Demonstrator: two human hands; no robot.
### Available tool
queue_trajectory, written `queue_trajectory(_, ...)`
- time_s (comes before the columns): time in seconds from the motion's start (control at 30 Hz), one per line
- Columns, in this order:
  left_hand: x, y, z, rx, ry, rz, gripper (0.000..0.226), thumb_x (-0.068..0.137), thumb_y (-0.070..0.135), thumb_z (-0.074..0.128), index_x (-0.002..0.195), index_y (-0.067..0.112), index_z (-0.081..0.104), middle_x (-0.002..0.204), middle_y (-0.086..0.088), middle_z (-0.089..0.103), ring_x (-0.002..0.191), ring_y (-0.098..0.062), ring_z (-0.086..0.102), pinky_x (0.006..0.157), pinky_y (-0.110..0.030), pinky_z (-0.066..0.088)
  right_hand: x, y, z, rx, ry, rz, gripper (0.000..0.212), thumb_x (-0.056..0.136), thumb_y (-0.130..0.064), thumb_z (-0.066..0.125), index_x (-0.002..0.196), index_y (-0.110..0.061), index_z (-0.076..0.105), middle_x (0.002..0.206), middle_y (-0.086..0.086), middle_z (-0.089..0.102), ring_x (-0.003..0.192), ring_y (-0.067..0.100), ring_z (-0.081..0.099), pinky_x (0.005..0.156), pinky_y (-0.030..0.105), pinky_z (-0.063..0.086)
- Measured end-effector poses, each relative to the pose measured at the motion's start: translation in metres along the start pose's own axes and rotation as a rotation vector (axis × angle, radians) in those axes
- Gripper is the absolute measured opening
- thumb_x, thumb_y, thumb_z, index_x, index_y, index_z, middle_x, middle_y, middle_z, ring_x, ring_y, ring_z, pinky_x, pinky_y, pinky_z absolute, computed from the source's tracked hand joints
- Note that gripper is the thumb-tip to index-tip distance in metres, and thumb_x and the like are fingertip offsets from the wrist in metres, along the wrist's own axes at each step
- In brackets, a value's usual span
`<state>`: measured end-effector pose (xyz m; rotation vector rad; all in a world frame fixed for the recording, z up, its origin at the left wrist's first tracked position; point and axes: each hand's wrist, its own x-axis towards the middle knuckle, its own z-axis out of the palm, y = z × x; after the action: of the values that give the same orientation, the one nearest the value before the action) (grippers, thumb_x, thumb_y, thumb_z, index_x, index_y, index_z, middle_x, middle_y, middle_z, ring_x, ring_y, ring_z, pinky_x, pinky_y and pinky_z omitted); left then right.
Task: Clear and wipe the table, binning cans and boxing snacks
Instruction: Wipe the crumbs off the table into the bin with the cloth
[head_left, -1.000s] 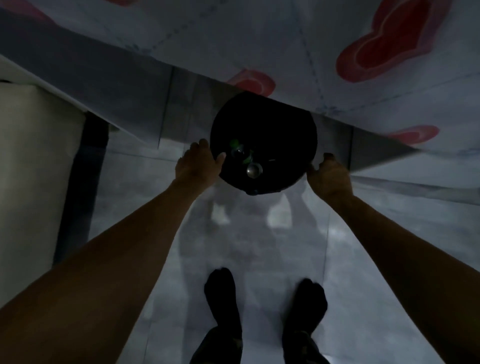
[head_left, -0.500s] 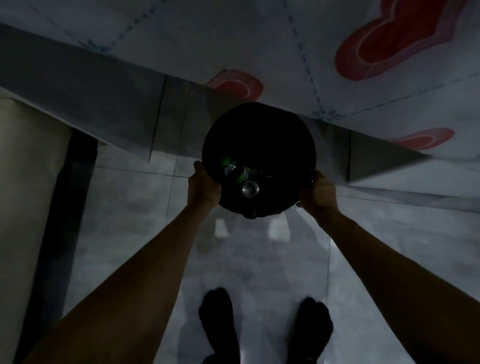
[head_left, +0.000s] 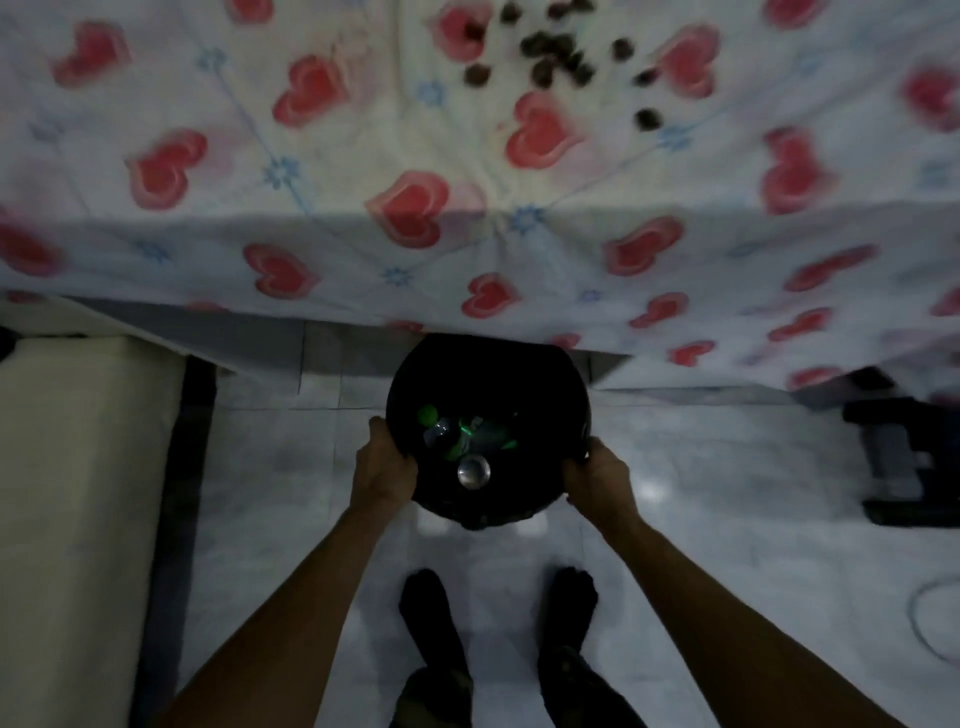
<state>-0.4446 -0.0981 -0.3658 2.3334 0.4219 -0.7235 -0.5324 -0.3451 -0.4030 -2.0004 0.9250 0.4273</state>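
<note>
A round black bin stands on the pale tiled floor, half under the table's edge. Inside it lie a silver can seen end on and green and clear bottles. My left hand grips the bin's left rim and my right hand grips its right rim. The table above carries a white cloth with red hearts. Several small dark snack pieces lie scattered on the cloth at the far middle.
A cream-coloured block with a dark edge stands to the left. A black box-like object sits on the floor at the right, with a thin cable loop nearby. My feet in dark socks stand just behind the bin.
Both hands closed on the bin's rim after reaching for it. The view has tilted up, so the tabletop and the scattered snacks now show. The bin sits a little nearer my feet.
</note>
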Motion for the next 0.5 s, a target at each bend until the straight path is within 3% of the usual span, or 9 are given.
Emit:
queue_trajectory(0.3, -0.138, 0.069, -0.072, -0.037, -0.027, 0.133, 0.023, 0.094, 0.005, 0.055, 0.111, 0.005, 0.04, 0.092, -0.012, 0.059, 0.084, -0.032, 0.063, 0.066, -0.033, 0.045, -0.136, -0.043, -0.107, 0.009, 0.072, 0.016, 0.02, 0.096, -0.025, 0.055, 0.107, -0.008, 0.057, 0.092, 0.012, 0.071, 0.078, 0.03, 0.071, 0.073, 0.045, 0.062)
queue_trajectory(0.5, -0.206, 0.082, -0.092, -0.097, 0.022, 0.16, 0.02, 0.095, 0.005, 0.054, 0.109, 0.008, 0.039, 0.088, -0.008, 0.06, 0.074, -0.023, 0.058, 0.057, -0.03, 0.04, -0.186, -0.044, -0.139, -0.016, 0.072, -0.023, 0.022, 0.096, -0.024, 0.053, 0.106, -0.006, 0.057, 0.088, 0.008, 0.07, 0.075, 0.027, 0.071, 0.071, 0.045, 0.062)
